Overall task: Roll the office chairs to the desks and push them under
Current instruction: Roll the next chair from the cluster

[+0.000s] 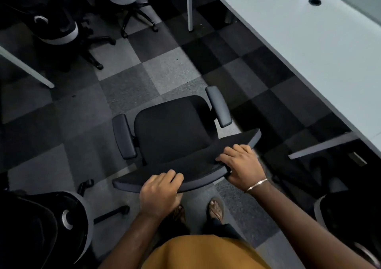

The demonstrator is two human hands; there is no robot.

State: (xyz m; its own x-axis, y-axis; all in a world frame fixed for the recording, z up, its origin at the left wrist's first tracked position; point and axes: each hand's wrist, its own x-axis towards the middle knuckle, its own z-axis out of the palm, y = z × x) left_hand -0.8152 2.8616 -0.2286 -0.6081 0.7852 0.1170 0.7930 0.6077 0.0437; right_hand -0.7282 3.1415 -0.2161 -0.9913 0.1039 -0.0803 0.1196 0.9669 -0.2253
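Note:
A black office chair (173,132) with grey armrests stands on the carpet in front of me, seen from above. My left hand (159,193) grips the top edge of its backrest at the left. My right hand (241,165), with a bangle on the wrist, grips the same edge further right. The white desk (299,48) runs diagonally along the right side, its edge a little beyond the chair's right armrest. The chair's base and wheels are hidden under the seat.
Two more black chairs (59,31) stand at the upper left by a desk leg (26,69). Another chair (51,227) is at the lower left, and one (348,217) sits at the lower right beside the desk. A checkered carpet (169,71) stretches ahead.

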